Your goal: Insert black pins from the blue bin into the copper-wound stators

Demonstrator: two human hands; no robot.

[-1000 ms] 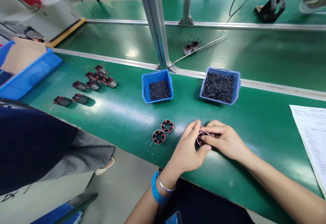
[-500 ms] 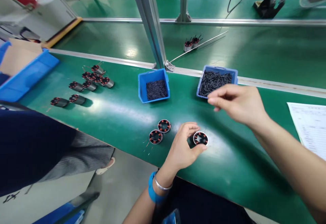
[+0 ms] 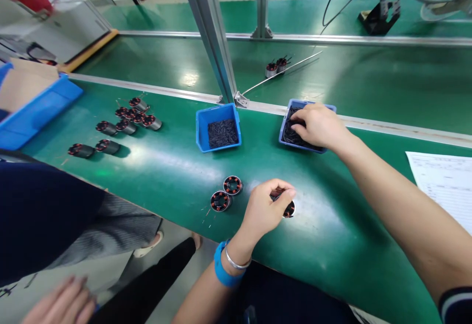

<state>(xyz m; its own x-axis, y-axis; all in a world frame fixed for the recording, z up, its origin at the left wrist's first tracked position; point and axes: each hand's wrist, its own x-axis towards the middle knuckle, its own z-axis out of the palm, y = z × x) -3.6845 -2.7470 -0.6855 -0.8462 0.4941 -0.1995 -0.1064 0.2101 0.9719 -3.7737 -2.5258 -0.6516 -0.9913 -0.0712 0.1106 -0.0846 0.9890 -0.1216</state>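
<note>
My right hand [image 3: 320,126] is down in the right blue bin [image 3: 307,150], thumb and forefinger apart among short black tubes [image 3: 289,136]. Over a wire-wound motor stator [image 3: 289,210] is my left hand [image 3: 266,206], its thumb and fingertips brought together above the rim. Any small piece in that pinch is hidden, and the hand covers part of the stator. Just left of it stand two more ring-shaped stators [image 3: 233,185] with copper windings, touching each other. A second blue bin [image 3: 218,148] with fine black tubes sits behind them.
Several motor stators [image 3: 127,126] lie at the left of the green bench. A metal post [image 3: 212,34] rises behind the bins, near a thin rod [image 3: 283,72]. Printed paper [image 3: 438,176] is at right. Another person's hand [image 3: 62,304] shows at lower left.
My right hand has moved left and down into the right bin. My left thumb and fingers have closed together over the stator. Another person's hand and leg have appeared at lower left.
</note>
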